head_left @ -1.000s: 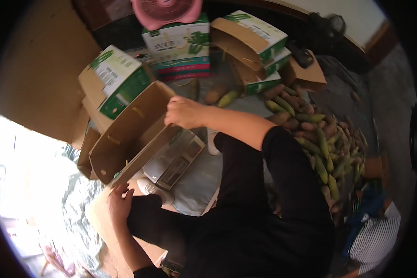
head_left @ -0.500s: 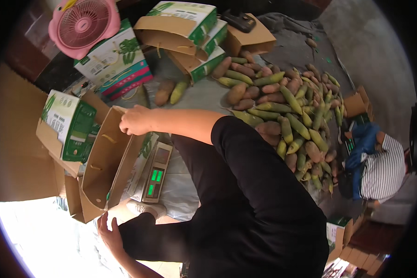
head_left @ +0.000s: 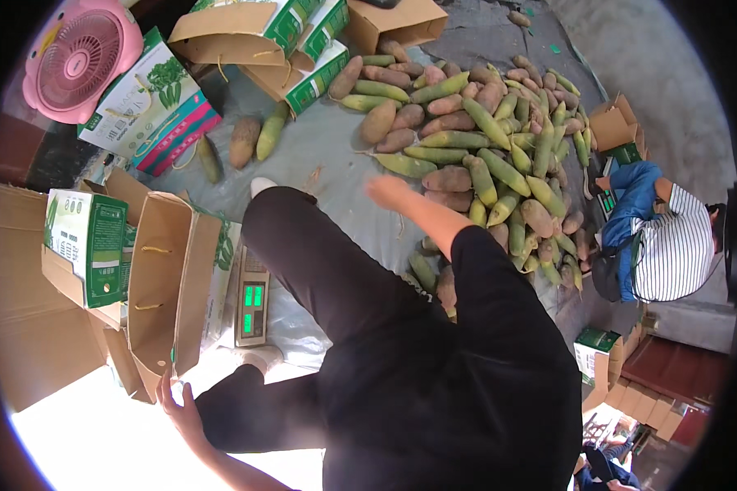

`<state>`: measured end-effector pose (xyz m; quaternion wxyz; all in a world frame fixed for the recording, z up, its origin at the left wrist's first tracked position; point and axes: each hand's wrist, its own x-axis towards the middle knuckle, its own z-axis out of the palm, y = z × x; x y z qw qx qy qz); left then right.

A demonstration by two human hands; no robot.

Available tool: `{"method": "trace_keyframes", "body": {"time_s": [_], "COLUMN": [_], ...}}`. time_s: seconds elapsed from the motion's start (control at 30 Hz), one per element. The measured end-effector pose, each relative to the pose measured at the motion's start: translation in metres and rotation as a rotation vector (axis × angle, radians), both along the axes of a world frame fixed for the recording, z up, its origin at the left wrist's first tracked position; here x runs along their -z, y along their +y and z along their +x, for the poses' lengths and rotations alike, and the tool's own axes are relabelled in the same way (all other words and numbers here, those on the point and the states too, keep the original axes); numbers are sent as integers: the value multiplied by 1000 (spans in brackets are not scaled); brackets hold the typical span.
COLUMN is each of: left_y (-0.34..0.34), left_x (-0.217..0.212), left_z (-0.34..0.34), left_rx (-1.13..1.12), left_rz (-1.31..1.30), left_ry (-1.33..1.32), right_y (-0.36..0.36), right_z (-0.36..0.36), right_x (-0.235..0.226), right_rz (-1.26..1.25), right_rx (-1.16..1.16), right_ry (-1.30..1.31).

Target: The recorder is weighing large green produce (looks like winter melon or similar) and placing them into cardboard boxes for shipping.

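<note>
An opened cardboard carton (head_left: 160, 282) with yellow cord handles stands at the left, its brown inside showing. My left hand (head_left: 178, 417) is at the carton's near lower corner, fingers spread, holding nothing; whether it touches the cardboard is unclear. My right hand (head_left: 389, 192), smeared by motion, is over the grey sheet (head_left: 319, 176) just left of a large heap of green and reddish root vegetables (head_left: 487, 155), which look like radishes. Its fingers cannot be made out. Beside the carton, a digital scale (head_left: 254, 303) with lit green displays lies by my leg.
A pink fan (head_left: 78, 61) and printed green-and-white cartons (head_left: 86, 245) stand at left; more boxes (head_left: 262, 33) lie at the back. Three loose radishes (head_left: 244, 141) rest near them. A person in a striped shirt (head_left: 675, 245) sits at far right beside another box (head_left: 618, 123).
My right hand has let go of the carton's upper edge and swung right to the heap. My left hand stays by the carton's lower corner. The whole view has shifted.
</note>
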<state>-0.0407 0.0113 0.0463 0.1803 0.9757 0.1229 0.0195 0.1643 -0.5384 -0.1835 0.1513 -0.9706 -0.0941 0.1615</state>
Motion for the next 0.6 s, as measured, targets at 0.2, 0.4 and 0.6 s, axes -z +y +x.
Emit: {"method": "trace_keyframes", "body": {"time_s": [0.2,0.4,0.6], "left_y": [-19,-33,-22], "left_x": [-6,20,45], "left_z": [23,58,72], "left_rx": [32,-16,-39], "left_rz": [9,48,93], "left_ry": [213,326,263], "right_y": [-54,-115,-139], "right_z": [-131,-179,-175], "right_x": [36,79,73], "right_rz": [-80,-202,-261], "right_rx": [173,255,598], "right_ry": [301,394,260]}}
